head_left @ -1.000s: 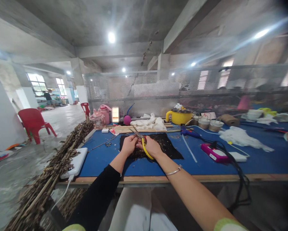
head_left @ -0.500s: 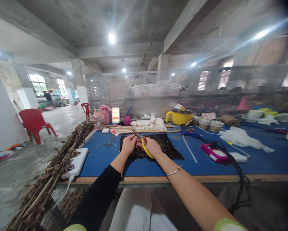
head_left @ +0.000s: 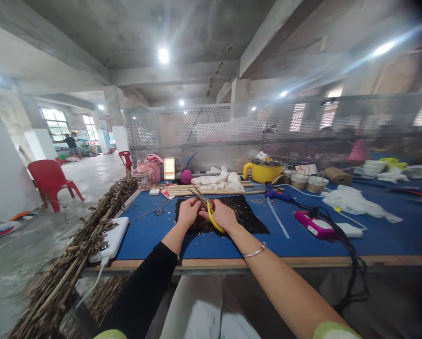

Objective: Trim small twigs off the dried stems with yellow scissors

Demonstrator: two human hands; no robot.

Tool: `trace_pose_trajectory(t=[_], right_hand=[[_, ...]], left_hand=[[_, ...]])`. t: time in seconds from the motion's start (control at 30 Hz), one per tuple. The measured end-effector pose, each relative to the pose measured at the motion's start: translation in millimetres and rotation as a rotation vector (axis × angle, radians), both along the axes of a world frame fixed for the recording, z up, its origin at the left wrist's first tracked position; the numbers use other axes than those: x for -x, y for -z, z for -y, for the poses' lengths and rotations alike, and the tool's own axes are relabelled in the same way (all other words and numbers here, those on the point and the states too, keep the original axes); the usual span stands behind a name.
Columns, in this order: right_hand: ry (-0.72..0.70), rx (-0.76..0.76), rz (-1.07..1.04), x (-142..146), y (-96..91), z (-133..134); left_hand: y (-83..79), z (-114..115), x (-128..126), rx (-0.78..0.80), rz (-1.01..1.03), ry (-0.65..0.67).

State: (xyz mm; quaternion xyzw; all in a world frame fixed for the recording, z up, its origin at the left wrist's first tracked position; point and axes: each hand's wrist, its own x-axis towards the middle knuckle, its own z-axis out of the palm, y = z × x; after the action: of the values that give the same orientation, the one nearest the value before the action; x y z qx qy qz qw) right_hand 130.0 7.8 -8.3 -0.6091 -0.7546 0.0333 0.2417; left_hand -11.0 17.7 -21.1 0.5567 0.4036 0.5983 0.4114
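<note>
Blue tabletop (head_left: 147,245), your right hand (head_left: 225,215) is gripping yellow-handled scissors (head_left: 210,212) over black cloth (head_left: 253,222), left hand (head_left: 187,214) is resting alongside, hold unclear

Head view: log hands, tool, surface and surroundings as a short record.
Right hand: holds yellow-handled scissors, blades pointing away from the person
Left hand: beside the scissors, fingers bent; anything held unclear
Under the hands: black cloth with brown scraps, on blue tabletop
Table left: dried stalks, white box
Table right: magenta box, black cables
Table back: yellow pot
</note>
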Motion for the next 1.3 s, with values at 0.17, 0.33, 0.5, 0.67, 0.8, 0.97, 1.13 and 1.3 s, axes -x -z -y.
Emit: trace_pose_trajectory(t=[0.17,0.33,0.5,0.67,0.8,0.97,1.13,1.3], right_hand=[[-0.020,-0.022,-0.005,1,2.5,-1],[-0.033,-0.058,0.015,0,1.7,-1],[-0.041,-0.042,-0.010,-1,0.3,0],[-0.032,-0.014,-0.023,1,-2.3,3],[-0.009,0.017,-0.013,3,-5.5,6],[0.004,0.037,-0.018,3,-6.5,6],[-0.015,0.019,-0.023,1,-4.0,3],[-0.005,0.010,0.004,1,-3.8,1]], left_hand=[[0.6,0,-1,0.028,-0.015,0.009],[-4.3,5,-3,0.061,-0.013,-0.005],[-12.1,13,-4,-0.006,-0.078,-0.049],[-13.4,14,-3,-0.071,-0.100,-0.050],[-10.2,11,-1,-0.099,-0.127,-0.080],[-10.8,12,0,-0.090,-0.126,-0.099],[-11.9,12,0,-0.051,-0.097,-0.114],[-7.9,8,-1,-0.010,-0.042,-0.081]])
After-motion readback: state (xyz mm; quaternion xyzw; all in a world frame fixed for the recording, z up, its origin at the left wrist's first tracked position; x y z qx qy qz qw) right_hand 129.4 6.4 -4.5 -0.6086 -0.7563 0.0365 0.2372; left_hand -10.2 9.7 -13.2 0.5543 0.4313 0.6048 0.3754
